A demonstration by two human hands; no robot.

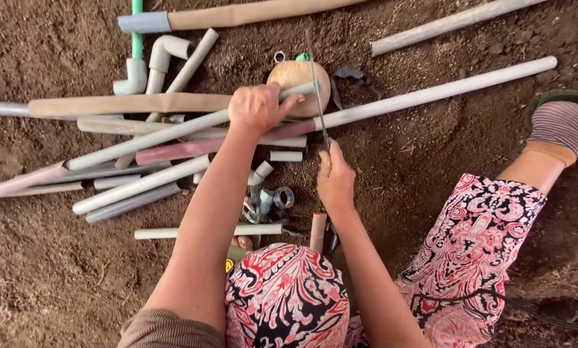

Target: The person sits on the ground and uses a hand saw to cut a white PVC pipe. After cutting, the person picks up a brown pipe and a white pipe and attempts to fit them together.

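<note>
My left hand (pixel 258 107) grips a grey plastic pipe (pixel 173 133) and presses its end down on a round tan stone (pixel 300 85). A thin hacksaw blade (pixel 316 87) is held in my right hand (pixel 335 182); it runs upward across the pipe end and the stone. Both arms reach forward over my patterned red-and-white clothing (pixel 289 296). A long white pipe (pixel 443 93) lies just behind the stone, slanting up to the right.
Several grey and tan pipes (pixel 131 103), elbow fittings (pixel 153 61) and short offcuts (pixel 271 196) lie scattered on brown soil at left and centre. Another pipe (pixel 450 24) lies at top right. My foot in a striped sock (pixel 562 125) rests at the right.
</note>
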